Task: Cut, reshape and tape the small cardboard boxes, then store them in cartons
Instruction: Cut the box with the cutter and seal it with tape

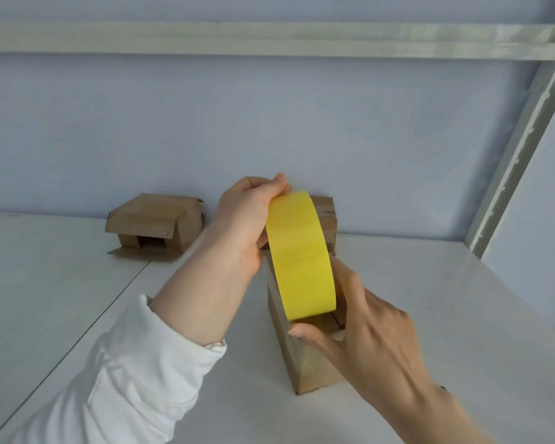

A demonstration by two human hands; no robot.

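Yellow tape point(302, 254) is stretched as a wide strip between the two hands, above a small cardboard box point(297, 357) that stands on the white table point(430, 315). The left hand point(247, 219) is raised and closed around the upper end of the strip; its fingers curl over the top edge. I cannot tell if a roll is hidden behind this hand. The left arm wears a white sleeve point(135, 373), pushed back from the wrist.

The right hand point(362, 318) is lower, at the near end of the strip. Its thumb point(305, 333) presses from below and the other fingers are behind the tape, so it pinches the lower end just over the top of the box. The box is long and narrow, with its short end turned to the camera.

Two more boxes are at the back of the table, near the pale blue wall point(269, 123). One open box point(156, 224) lies at the left with its flaps loose. The other box point(326, 222) is partly hidden behind the tape and the left hand. A grey metal frame point(519, 142) goes up at the right side.
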